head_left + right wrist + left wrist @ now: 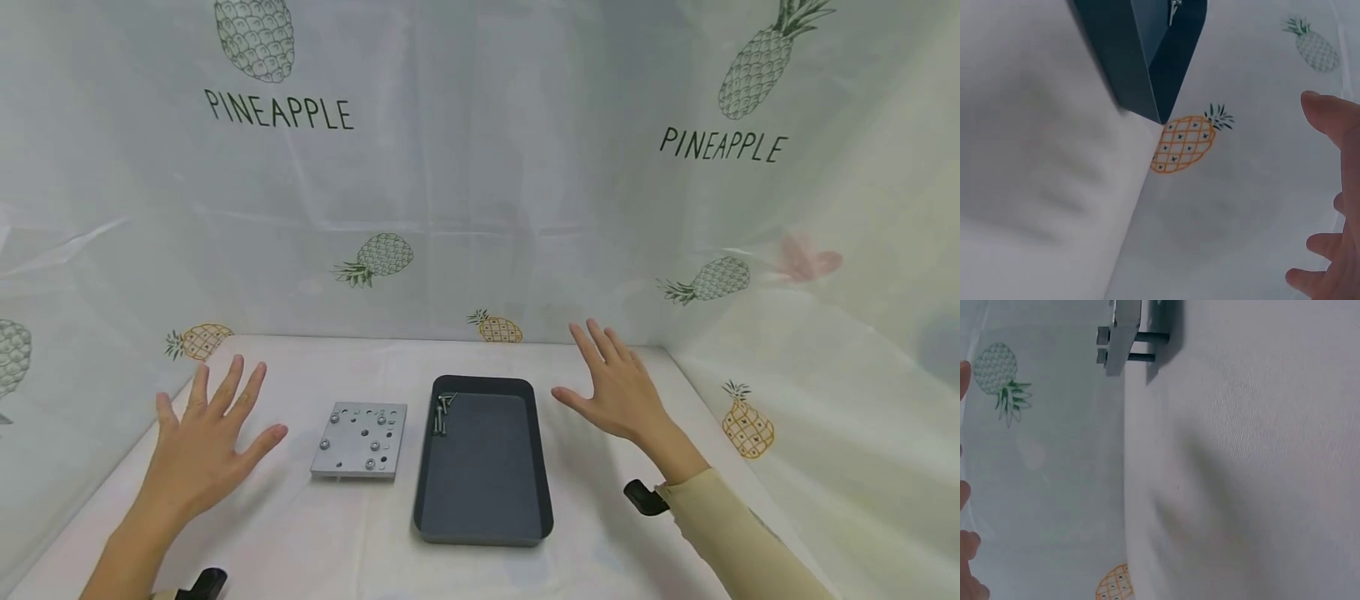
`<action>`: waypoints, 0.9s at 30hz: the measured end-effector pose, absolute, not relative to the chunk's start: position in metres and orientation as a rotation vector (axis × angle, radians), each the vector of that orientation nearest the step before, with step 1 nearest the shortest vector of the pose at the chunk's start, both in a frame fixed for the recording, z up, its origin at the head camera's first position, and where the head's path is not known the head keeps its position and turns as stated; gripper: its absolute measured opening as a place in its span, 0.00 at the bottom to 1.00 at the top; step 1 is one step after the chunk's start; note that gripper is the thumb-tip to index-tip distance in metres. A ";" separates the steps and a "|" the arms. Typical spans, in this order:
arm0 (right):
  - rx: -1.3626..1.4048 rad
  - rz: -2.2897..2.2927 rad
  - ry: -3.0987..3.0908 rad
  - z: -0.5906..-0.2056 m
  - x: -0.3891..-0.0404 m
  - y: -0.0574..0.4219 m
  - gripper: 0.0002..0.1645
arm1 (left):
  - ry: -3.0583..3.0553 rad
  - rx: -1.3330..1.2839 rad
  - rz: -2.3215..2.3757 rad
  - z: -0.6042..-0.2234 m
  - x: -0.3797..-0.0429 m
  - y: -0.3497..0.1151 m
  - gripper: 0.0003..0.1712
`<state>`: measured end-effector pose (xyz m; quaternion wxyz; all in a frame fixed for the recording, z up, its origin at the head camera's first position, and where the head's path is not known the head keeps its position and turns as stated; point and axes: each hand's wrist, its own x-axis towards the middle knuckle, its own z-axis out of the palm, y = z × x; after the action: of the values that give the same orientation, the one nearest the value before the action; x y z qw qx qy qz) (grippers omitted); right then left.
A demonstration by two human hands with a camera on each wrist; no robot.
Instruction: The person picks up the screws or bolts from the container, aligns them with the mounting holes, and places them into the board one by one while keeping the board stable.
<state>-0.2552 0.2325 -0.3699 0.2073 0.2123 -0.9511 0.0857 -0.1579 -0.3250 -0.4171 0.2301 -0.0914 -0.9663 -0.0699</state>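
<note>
My left hand [202, 450] hovers over the table's left side, fingers spread and holding nothing. Just right of it sits a silver metal plate [348, 429] with holes and several socket-head screws in it. From the side, in the left wrist view, screw shanks [1150, 337] stick out beneath the plate [1125, 334]. A dark grey tray [483, 475] lies in the middle, with several loose screws [441, 417] in its far left corner. To the tray's right, my right hand [618, 392] is raised with fingers extended and thumb apart, touching nothing.
A white cloth covers the table [360, 533]. Behind it hangs a pale curtain [480, 167] printed with pineapples, which also closes in both sides. Each wrist carries a black strap mount [645, 497].
</note>
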 end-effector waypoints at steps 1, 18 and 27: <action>0.601 0.256 -2.649 -0.370 -0.256 0.230 0.62 | -2.663 -0.259 -0.229 -0.418 -0.158 -0.323 0.56; 0.696 0.655 -2.762 -0.370 -0.274 0.180 0.59 | -2.737 -0.204 -1.015 -0.429 -0.156 -0.285 0.54; 0.821 1.077 -2.763 -0.381 -0.290 0.159 0.51 | -2.717 -0.126 -1.259 -0.434 -0.150 -0.273 0.54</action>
<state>-0.2905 0.1590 -0.3806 0.0322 0.2667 -0.8975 0.3499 -0.1501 -0.2735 -0.4339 0.0722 -0.0420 -0.9041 -0.4191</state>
